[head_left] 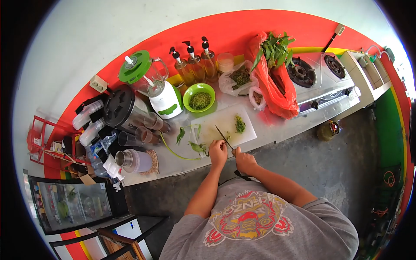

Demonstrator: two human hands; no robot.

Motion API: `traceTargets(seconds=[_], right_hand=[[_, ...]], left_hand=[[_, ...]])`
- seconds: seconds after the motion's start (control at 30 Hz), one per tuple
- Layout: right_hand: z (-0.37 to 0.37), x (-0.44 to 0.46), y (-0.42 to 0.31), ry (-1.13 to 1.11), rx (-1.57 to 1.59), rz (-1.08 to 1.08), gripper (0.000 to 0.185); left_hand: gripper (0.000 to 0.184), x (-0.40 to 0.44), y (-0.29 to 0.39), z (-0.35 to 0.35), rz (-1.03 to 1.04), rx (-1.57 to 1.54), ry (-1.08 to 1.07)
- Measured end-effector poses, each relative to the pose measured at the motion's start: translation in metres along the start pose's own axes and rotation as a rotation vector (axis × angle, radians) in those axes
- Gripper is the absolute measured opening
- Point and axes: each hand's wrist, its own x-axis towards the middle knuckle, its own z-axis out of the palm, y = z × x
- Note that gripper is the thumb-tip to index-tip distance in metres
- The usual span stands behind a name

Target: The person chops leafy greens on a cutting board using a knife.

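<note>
My right hand [245,161] grips a knife [224,137], its dark blade pointing forward and left over the white cutting board [216,119]. Close beside the blade, my left hand [218,151] rests at the board's front edge with its fingers curled in; whatever they hold is hidden. A small heap of chopped greens [240,124] lies on the right part of the board. Green leaves [198,147] lie left of my left hand, and a loose leaf [180,135] is on the counter. Behind the board stands a green bowl [186,104] of chopped greens.
A blender [164,102], pump bottles [191,65] and a large black-lidded container [119,104] line the back and left. Right of the board are a red plastic bag [281,102] with leafy stems and a gas stove [323,82]. A steel-necked bottle [136,160] stands front left.
</note>
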Motion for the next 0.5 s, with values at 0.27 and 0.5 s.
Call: traceTargets(seconds=[0.27,0.5], right_hand=[[0.012,-0.003,-0.003,-0.034,-0.029,0.035,0.046],[-0.016,0.003,-0.012,-0.052,-0.034,0.047,0.042]], left_hand=[[0.009,-0.004,-0.001,-0.004,-0.005,-0.044,-0.004],[0.007,-0.006,-0.002,0.002,-0.035,-0.007,0.009]])
